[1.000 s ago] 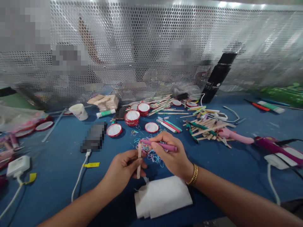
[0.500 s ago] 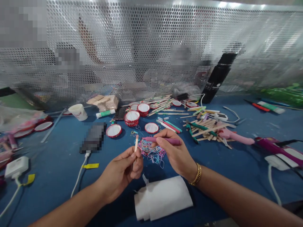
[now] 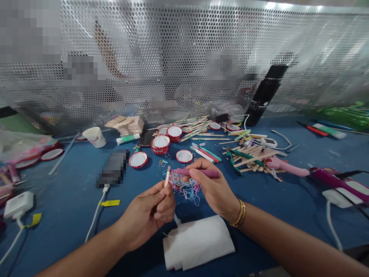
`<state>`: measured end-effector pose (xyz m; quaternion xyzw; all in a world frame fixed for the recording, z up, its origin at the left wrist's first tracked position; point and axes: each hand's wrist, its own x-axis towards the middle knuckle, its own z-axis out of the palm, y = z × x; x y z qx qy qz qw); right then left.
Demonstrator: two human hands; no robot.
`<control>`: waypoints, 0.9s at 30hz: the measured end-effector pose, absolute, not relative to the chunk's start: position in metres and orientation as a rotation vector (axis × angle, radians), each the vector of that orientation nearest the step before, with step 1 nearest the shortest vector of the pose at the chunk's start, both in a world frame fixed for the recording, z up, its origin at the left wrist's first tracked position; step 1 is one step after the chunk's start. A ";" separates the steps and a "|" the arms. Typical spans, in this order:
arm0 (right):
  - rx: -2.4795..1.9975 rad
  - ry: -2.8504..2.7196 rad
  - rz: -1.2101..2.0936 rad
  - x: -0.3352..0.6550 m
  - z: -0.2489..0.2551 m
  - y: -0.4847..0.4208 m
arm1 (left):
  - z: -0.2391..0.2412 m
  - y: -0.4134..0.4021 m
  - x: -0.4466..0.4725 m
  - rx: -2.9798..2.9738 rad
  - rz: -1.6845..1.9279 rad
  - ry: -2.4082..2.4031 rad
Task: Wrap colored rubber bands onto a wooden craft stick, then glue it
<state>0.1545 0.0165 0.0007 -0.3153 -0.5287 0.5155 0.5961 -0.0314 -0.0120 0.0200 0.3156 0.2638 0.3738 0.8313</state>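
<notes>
My left hand (image 3: 151, 215) is closed on a thin wooden stick (image 3: 167, 176), holding it upright with its top poking above my fingers. My right hand (image 3: 211, 188) grips a pink-purple marker (image 3: 198, 173) held level, its tip pointing left toward the top of the stick, close to it. Just behind both hands a heap of small coloured rubber bands (image 3: 186, 186) lies on the blue table (image 3: 273, 200). A gold bangle (image 3: 240, 214) sits on my right wrist.
A folded white tissue (image 3: 198, 240) lies in front of my hands. Red-rimmed round lids (image 3: 138, 159), a pile of wooden sticks (image 3: 253, 156), a white cup (image 3: 96, 136), a phone on a cable (image 3: 113, 169), a black bottle (image 3: 265, 94) and a perforated metal screen (image 3: 184, 54) stand behind.
My left hand turned the stick from hanging down to standing upright and drew slightly left and nearer. The right hand shifted the marker a little up and right, then held almost still.
</notes>
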 end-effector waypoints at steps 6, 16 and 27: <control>-0.707 -1.212 1.227 0.154 0.000 0.016 | 0.020 -0.011 -0.034 0.656 0.774 0.545; -0.849 -1.205 1.072 0.160 0.009 0.019 | 0.016 -0.012 -0.033 0.764 0.779 0.587; -0.766 -1.701 0.246 0.161 0.011 0.005 | 0.009 -0.009 -0.034 0.868 0.952 0.858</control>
